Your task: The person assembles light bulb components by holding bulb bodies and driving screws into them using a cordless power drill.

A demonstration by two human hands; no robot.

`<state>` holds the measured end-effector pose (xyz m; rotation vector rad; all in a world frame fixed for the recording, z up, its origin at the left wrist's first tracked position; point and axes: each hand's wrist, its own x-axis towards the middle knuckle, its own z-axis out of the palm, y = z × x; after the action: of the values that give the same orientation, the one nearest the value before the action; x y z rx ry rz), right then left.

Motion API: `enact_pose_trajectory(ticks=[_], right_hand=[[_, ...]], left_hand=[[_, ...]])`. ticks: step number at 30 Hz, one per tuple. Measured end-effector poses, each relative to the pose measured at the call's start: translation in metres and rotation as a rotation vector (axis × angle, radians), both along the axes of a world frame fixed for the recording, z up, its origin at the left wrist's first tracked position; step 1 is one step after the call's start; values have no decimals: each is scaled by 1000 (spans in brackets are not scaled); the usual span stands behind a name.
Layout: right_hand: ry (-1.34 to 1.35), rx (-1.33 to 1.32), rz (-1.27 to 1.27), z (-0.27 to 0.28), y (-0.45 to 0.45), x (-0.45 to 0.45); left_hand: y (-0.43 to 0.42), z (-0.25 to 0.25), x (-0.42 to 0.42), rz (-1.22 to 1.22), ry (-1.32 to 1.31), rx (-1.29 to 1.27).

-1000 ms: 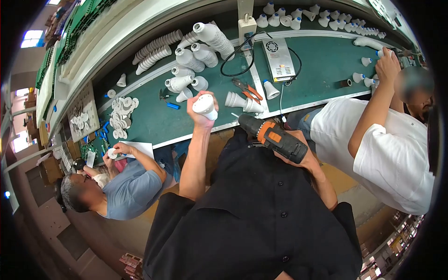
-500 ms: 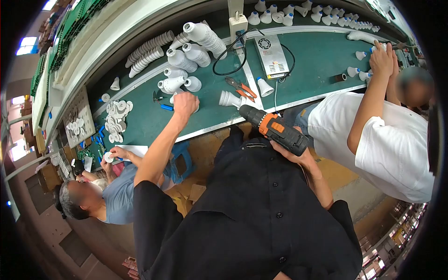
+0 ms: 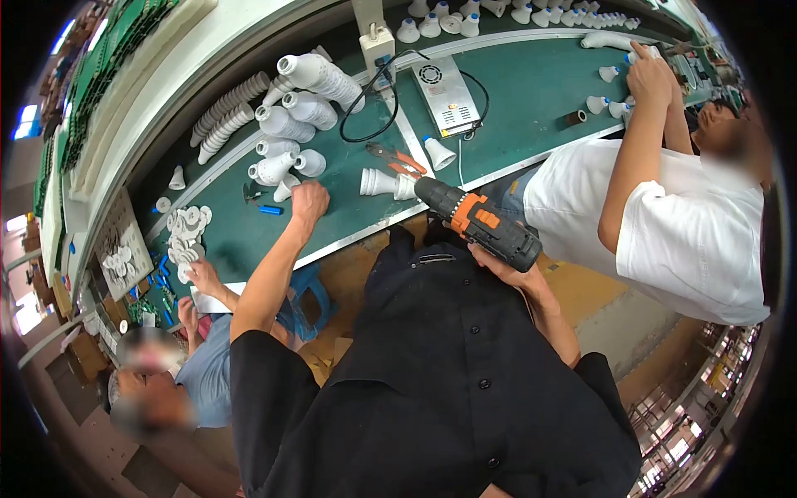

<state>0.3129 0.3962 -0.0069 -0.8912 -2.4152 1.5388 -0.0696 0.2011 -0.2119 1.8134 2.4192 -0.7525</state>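
My right hand (image 3: 501, 267) is wrapped around the grip of a black and orange cordless drill (image 3: 481, 222). Its chuck points up and left, close to a short stack of nested white cups (image 3: 386, 184) lying on the bench. My left hand (image 3: 310, 202) is closed low over the green bench top, against a white cone-shaped housing (image 3: 285, 188); what its fingers hold is hidden. Beyond it lie several stacks of white bulb housings (image 3: 286, 124). A blue cylindrical piece (image 3: 271, 210) is just left of that hand. Orange-handled pliers (image 3: 398, 158) rest behind the cups.
A metal power supply (image 3: 446, 95) and a white cone with a blue tip (image 3: 438, 153) sit on the bench (image 3: 357, 207). White discs (image 3: 187, 232) are piled at left. One co-worker (image 3: 207, 365) sits left; another in a white shirt (image 3: 639, 224) works at right.
The whole view has shifted, moving the bench leftward. My left hand has moved slightly right relative to the housings. The left co-worker's hand has gone from a held disc to the disc pile.
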Motion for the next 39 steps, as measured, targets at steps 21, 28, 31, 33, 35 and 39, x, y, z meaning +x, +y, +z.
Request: enact_pose_trajectory(ticks=[21,28,31,33,35,39], right_hand=[[260,159,70,42,5,-20],[449,213,-174,13,-2,-11],[286,-195,54,11,2,-7],[329,-106,67,6,2,-11],[414,-112,33,11,1,-16],[340,-186,30,19,-2,-15]], left_hand=[[46,-22,72,992,-1428,912],[46,-13,67,788,-1406,862],[37,-52,61,822,-1371,950],[32,-32,66,839,-1281,914],[40,-23,72,883,-1203,894],[46,7,86,840,-990,864]])
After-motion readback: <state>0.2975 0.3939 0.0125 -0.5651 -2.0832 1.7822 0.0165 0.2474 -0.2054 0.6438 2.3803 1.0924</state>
